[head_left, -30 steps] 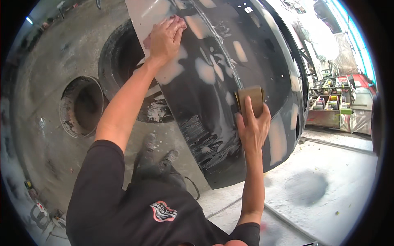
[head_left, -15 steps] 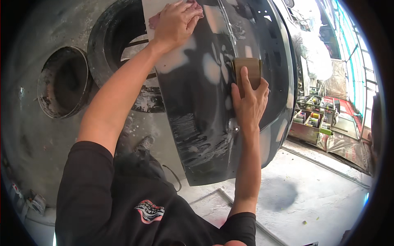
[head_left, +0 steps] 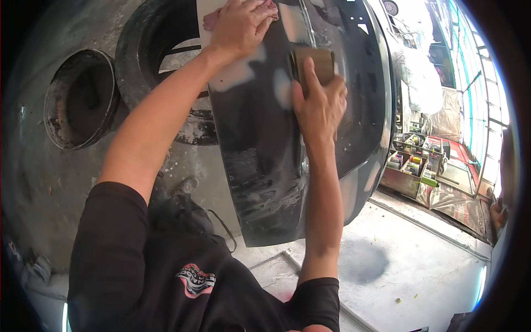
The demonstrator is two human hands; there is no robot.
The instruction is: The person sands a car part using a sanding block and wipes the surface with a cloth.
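Observation:
A dark grey car body panel (head_left: pixel 251 119) with pale patches stretches away in front of me, its near end wet and streaked. My right hand (head_left: pixel 323 105) is closed on a brown sanding block (head_left: pixel 325 62), seemingly wrapped in sandpaper, and presses it flat against the panel near the raised crease. Its index finger lies along the block's top. At the far left edge of the panel, my left hand (head_left: pixel 238 30) rests closed on a crumpled pinkish cloth (head_left: pixel 211 21). The hand covers most of that cloth.
A bucket (head_left: pixel 48 113) with murky contents stands on the floor at left, beside a large black tyre (head_left: pixel 130 61). Boxes of coloured rolls and tools (head_left: pixel 412 160) sit at right. Plastic-wrapped items (head_left: pixel 423 83) are behind them. Thin rails (head_left: pixel 431 229) cross the whitish floor.
My right hand has slid the sanding block away from me and to the left over the panel. The left hand stays on the cloth. The whole view has shifted slightly.

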